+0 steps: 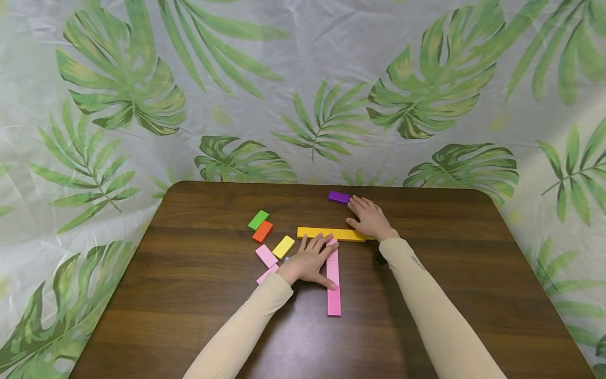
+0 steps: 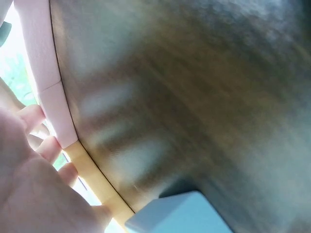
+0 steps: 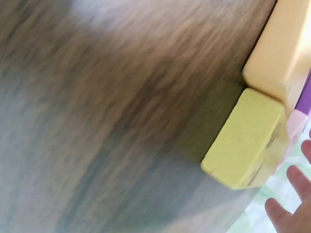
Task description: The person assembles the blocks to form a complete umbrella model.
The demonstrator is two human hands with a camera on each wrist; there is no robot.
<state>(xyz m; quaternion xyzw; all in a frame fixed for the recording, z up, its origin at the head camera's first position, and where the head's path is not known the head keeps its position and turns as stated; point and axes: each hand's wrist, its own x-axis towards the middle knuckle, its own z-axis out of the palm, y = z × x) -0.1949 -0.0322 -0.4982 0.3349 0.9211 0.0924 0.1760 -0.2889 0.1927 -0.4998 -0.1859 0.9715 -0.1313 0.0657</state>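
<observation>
Several pink blocks (image 1: 333, 301) lie end to end in a straight column. An orange-yellow row of blocks (image 1: 347, 235) runs crosswise at the column's far end. Spread over this junction is my left hand (image 1: 310, 260), its thumb at the pink column and its fingertips by the row. My right hand (image 1: 371, 218) is beyond the row, fingers extended, with its fingertips beside a purple block (image 1: 339, 197); whether they touch is unclear. A yellow block (image 3: 248, 141) meets the row's right end, and in the head view the right hand mostly hides it.
Left of the column lie loose blocks: green (image 1: 258, 220), red-orange (image 1: 262, 231), yellow (image 1: 283, 247) and pink (image 1: 266, 256). A bluish block (image 2: 180, 216) is largely hidden beneath the left hand in the head view. A leaf-patterned cloth (image 1: 322, 126) hangs behind the brown table (image 1: 189, 316).
</observation>
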